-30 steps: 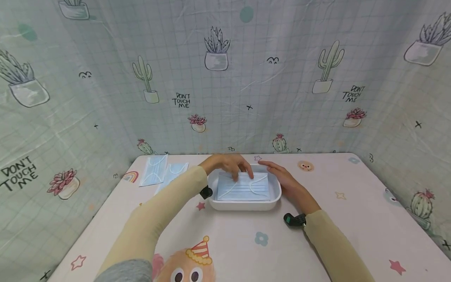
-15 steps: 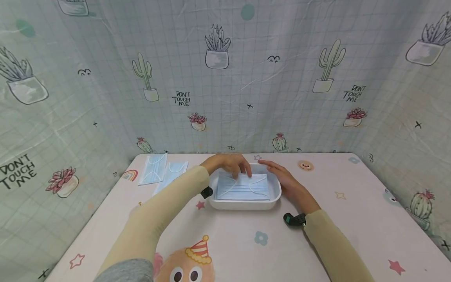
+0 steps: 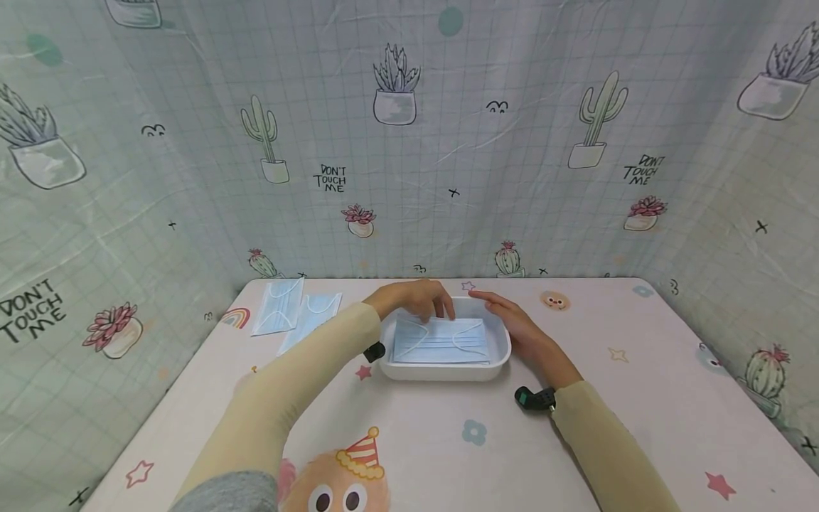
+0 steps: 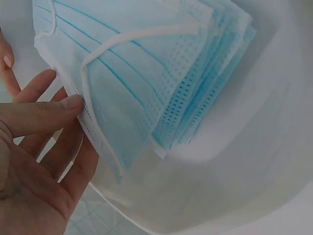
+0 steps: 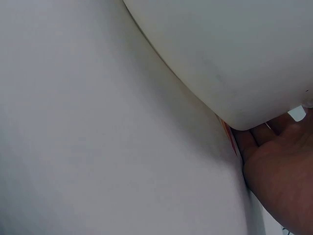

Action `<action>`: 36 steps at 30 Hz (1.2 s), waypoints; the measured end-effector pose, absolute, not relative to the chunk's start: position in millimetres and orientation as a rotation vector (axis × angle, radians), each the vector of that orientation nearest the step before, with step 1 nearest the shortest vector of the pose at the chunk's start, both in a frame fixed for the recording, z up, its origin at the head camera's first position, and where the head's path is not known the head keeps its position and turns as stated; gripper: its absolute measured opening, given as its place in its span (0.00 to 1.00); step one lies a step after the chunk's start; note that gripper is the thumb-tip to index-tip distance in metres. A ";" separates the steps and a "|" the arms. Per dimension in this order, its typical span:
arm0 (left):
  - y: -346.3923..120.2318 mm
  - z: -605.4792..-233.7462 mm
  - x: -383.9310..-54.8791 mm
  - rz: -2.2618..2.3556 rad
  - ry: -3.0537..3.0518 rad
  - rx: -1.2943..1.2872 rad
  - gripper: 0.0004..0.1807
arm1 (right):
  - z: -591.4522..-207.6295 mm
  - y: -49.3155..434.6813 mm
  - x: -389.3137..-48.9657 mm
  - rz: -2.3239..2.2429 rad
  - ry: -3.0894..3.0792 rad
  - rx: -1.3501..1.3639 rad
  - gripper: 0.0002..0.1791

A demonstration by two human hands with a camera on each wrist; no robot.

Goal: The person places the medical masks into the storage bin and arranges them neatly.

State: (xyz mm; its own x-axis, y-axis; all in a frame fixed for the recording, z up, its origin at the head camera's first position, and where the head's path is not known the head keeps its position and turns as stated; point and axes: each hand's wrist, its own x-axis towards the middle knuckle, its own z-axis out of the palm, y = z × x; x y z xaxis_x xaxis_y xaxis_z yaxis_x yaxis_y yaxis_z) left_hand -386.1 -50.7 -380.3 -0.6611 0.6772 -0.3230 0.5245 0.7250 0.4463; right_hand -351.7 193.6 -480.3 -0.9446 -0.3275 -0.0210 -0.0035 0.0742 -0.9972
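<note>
A pile of light blue pleated face masks [image 3: 441,343] with white ear loops lies in a white plastic box [image 3: 441,373]. My left hand [image 3: 419,295] reaches over the far left of the box. In the left wrist view, its thumb and fingers pinch the edge of the top mask [image 4: 112,63], which stands slightly off the pile [image 4: 188,117]. Along the box's right side lies my right hand [image 3: 523,331], fingers extended toward the far corner. The right wrist view shows those fingers [image 5: 261,134] against the box's outer wall, their tips partly hidden.
Two more face masks, one farther left [image 3: 279,306] and one [image 3: 316,316] partly behind my left forearm, lie on the back left of the table. The tablecloth [image 3: 435,441] carries printed cartoons. Patterned curtains [image 3: 409,185] hang at the back and both sides.
The far edge of the top mask has sunk slightly toward me and down, under my left fingers. My right hand keeps its place at the box.
</note>
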 end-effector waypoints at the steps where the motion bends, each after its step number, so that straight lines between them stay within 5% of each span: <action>1: -50.6 -379.9 -385.7 0.438 2.455 0.916 0.26 | -480.6 193.8 -351.9 -1.959 2.112 -0.333 0.26; 21: -62.4 -368.5 -382.0 0.548 2.438 0.972 0.24 | -479.9 193.6 -351.7 -1.931 2.158 -0.340 0.25; 36: -141.7 -367.6 -367.7 1.070 2.524 0.899 0.19 | -482.4 194.8 -355.3 -1.951 2.103 -0.337 0.25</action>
